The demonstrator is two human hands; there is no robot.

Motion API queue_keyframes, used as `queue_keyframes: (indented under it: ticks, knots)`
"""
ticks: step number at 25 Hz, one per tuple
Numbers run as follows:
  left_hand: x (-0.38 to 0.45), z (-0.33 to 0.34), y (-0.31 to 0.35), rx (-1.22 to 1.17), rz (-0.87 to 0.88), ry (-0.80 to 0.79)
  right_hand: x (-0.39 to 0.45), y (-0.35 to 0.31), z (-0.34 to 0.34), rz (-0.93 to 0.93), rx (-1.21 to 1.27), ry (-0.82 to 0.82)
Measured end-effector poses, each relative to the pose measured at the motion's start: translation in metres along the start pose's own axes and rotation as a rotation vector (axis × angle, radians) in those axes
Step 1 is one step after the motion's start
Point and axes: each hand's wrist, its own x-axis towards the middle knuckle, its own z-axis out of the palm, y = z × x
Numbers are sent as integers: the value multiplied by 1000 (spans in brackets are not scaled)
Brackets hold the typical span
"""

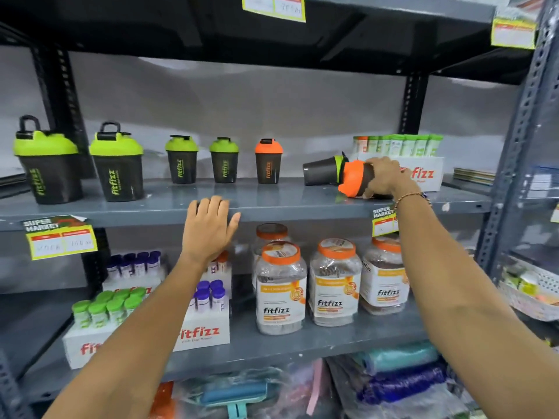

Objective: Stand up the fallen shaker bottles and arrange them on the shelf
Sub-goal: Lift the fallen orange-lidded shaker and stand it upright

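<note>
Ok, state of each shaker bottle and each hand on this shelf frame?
Two large green-lid shakers: upright.
Two small green-lid shakers: upright.
Standing orange-lid shaker: upright.
Fallen green-lid shaker: on its side.
Fallen orange-lid shaker: on its side, gripped.
Right hand: closed on it.
Left hand: open, at shelf edge.

Glossy grey painted metal on the shelf (pixel 272 204), shining under the lights, with perforated metal uprights (pixel 514 164) beside it. The shaker bottles (pixel 118 173) show dark smooth plastic with bright satin lids, and the jars (pixel 281 285) below are clear glossy plastic. Paper price tags (pixel 60 237) look creased.
</note>
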Motion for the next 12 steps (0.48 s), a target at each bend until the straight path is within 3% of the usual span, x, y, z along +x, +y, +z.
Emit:
queue_keyframes:
  ticks: [4, 6, 10, 12]
  knots:
    - [-1, -4, -14, -59, 89, 2, -3, -35, 17, -58, -32, 47]
    - [-6, -7, -30, -74, 37, 47, -10, -60, 22, -143, 40, 70]
    - [-15, -5, -50, -26, -29, 78, -23, -127, 37, -196, 370, 238]
    - [-16, -1, -48, -43, -83, 95, -25, -161, 45, -156, 614, 213]
